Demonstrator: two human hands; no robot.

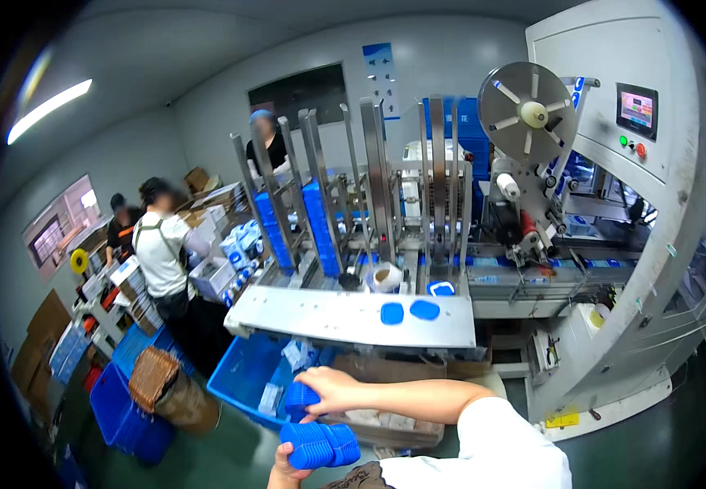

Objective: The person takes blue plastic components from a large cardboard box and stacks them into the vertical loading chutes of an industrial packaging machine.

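Blue plastic lids, nested in short stacks, are in both hands. Right hand [330,389] reaches across w/ its forearm coming in from the right, fingers curled down and clamped on a small stack of blue lids [299,399] just above the rim of a blue crate [243,371]. Left hand [288,466] sits at the bottom edge, mostly cut off; it cups a longer stack of lids [320,444] from below, thumb side up, grip looks closed but the fingers are partly hidden so hard to be sure. The two stacks are near each other, not touching.

Crate holds clear plastic bags [292,354] and stands below a steel feed table [353,318]. Two loose blue lids [408,311] lie flat on that table, side by side. Behind them, upright metal guide rails [377,187] w/ blue stacks loaded between them. To the right, a label reel [528,110] on the machine and a white cabinet w/ a small touch screen [636,108].

Left side: a person in a white top [160,248] stands at a bench of boxes; another person in a blue hair cover [265,138] stands behind the rails. Brown woven basket [153,376] on the floor beside a second blue crate [120,416].
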